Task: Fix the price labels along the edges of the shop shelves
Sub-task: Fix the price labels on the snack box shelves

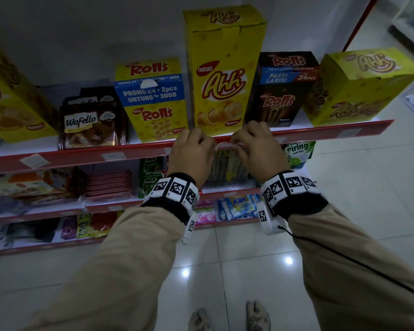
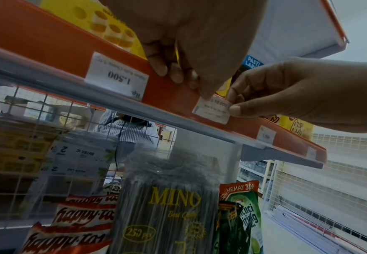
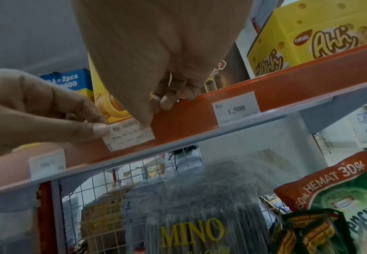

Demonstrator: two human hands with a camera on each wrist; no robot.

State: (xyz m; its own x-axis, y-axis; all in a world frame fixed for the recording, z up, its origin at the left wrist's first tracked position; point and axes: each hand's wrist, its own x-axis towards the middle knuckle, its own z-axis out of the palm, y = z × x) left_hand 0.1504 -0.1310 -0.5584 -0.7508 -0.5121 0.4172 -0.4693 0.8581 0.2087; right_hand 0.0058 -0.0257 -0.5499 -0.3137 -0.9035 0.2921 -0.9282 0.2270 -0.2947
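The person wears beige sleeves (image 1: 134,247) with black cuffs (image 1: 170,206). Each wrist has a white band (image 1: 177,189) with black square markers. A thin black cable (image 1: 344,259) runs along the right sleeve.

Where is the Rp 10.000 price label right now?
Price label sits on the red shelf strip, pinched between left hand and right hand, below the tall Ahh box.

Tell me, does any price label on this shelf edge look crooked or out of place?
Yes. The Rp 10.000 label held by both hands sits tilted on the red shelf strip; the 1.500 label sits straight.
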